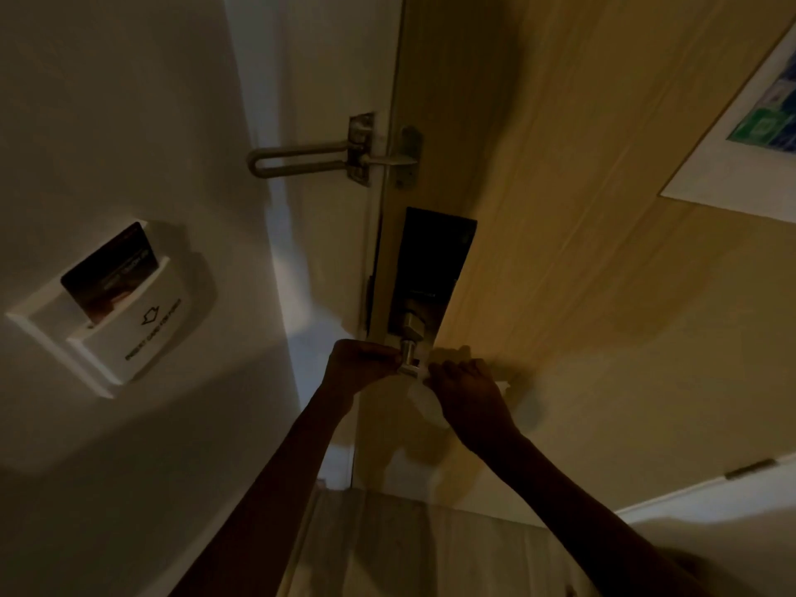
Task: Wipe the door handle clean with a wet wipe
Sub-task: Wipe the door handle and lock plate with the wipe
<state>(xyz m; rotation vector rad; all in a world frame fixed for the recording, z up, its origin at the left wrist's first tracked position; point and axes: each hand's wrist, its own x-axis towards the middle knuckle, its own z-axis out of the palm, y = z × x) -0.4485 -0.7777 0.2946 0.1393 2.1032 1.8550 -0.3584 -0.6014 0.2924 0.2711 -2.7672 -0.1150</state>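
Note:
A silver door handle (pixel 408 357) sticks out of a dark lock plate (pixel 430 269) on the wooden door (pixel 581 295). My left hand (pixel 359 370) is closed at the left end of the handle, pinching an edge of the white wet wipe. My right hand (pixel 467 392) grips the wet wipe (pixel 426 400) to the right of the handle, and most of the handle's lever is hidden under it. Part of the wipe hangs below my right hand. The scene is dim.
A swing-bar door guard (pixel 301 159) is fixed on the frame above the lock. A white key-card holder (pixel 116 325) with a dark card in it is on the wall at left. A printed notice (pixel 754 118) is stuck on the door at upper right. Wood-look floor shows below.

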